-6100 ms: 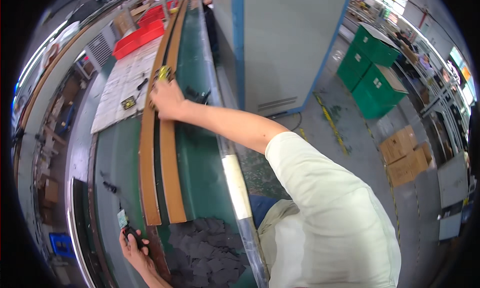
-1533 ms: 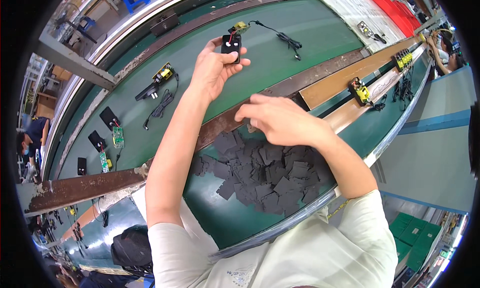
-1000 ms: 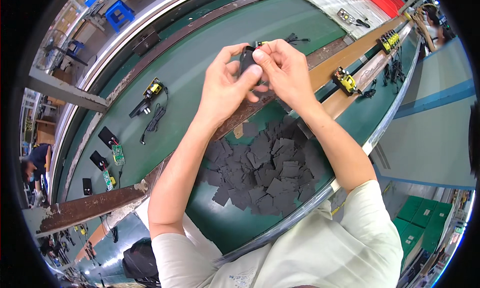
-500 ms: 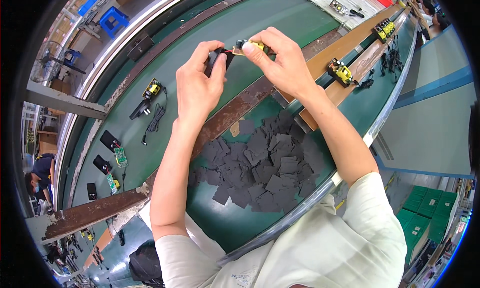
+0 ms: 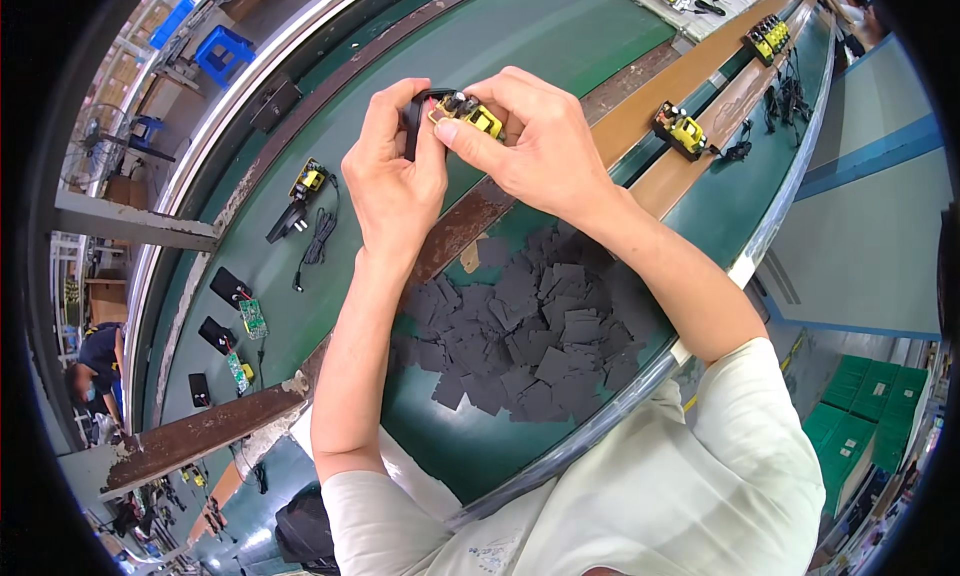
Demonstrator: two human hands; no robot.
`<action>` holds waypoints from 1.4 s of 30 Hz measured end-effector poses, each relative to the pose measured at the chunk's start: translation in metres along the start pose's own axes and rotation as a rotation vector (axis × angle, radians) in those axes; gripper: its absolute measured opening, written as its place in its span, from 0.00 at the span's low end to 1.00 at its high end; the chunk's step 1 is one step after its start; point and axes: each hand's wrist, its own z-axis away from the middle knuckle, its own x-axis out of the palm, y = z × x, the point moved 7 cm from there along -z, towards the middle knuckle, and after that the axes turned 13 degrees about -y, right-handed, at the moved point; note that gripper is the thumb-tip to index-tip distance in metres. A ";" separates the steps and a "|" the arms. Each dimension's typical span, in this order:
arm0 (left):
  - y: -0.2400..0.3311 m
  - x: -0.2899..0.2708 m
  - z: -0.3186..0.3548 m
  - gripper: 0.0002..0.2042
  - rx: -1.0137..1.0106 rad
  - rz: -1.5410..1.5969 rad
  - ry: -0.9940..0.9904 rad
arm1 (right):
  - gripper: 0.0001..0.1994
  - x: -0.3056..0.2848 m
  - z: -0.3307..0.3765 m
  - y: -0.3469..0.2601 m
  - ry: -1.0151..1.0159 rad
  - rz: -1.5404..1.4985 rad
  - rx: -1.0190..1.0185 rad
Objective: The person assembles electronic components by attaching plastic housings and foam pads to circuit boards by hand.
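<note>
My left hand (image 5: 397, 166) is closed round a black plastic adapter housing (image 5: 413, 126), its open side turned toward the right. Between the fingers and thumb of my right hand (image 5: 540, 141) is a small circuit board (image 5: 481, 119) with yellow and black components. The board's left end sits right at the housing's opening; my fingers hide whether any of it is inside. Something red shows where the two meet. Below my forearms lies a heap of thin black square sheets (image 5: 530, 326) on the green surface.
Several boards with black housings and cables, among them a yellow-topped board (image 5: 308, 179), lie on the green belt (image 5: 330, 136) to the left. On wooden rails at the right stand yellow-topped boards (image 5: 681, 131). A rusty metal bar (image 5: 465, 226) crosses beneath my wrists. Another person (image 5: 97, 368) bends at far left.
My right hand has brought the circuit board left and slightly down to the housing, closing the gap that red wires spanned. My left hand has turned the housing more upright.
</note>
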 end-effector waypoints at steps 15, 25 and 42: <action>-0.017 0.016 0.002 0.17 -0.245 0.749 -0.052 | 0.20 0.011 -0.002 0.012 -0.003 -0.114 -0.019; -0.017 -0.046 -0.022 0.17 -0.123 -0.009 -0.166 | 0.22 -0.117 -0.001 -0.003 0.465 0.258 -0.078; -0.143 -0.163 0.004 0.15 -0.801 -0.186 -0.234 | 0.09 -0.102 0.059 -0.008 -0.298 0.883 0.291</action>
